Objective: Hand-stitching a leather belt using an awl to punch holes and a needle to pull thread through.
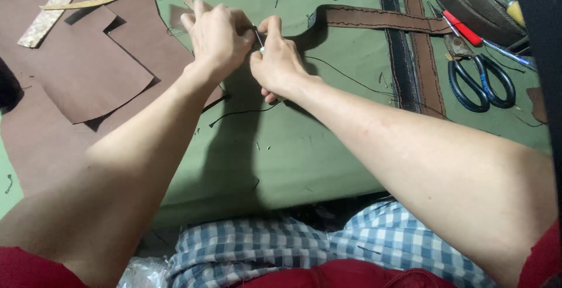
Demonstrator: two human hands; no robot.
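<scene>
A green cloth [304, 147] covers the desk and carries everything; on its left lie large brown leather sheets [76, 71], overlapping one another, with two pale speckled strips [52, 7] laid across their far edge; on the right, long stitched leather straps [418, 60], brown and black, run side by side away from the person, and a brown strap [374, 19] crosses them toward the hands; beside the straps rest black-handled scissors [480, 80], near a red-handled tool [462, 27]. Over the middle of the cloth the left hand [216, 36] and right hand [278, 62] meet, knuckles touching; the fingers of both are closed narrowly on a small thin metal tool [259, 39], held upright between them; a black thread [345, 77] trails from the hands across the cloth toward the straps.
</scene>
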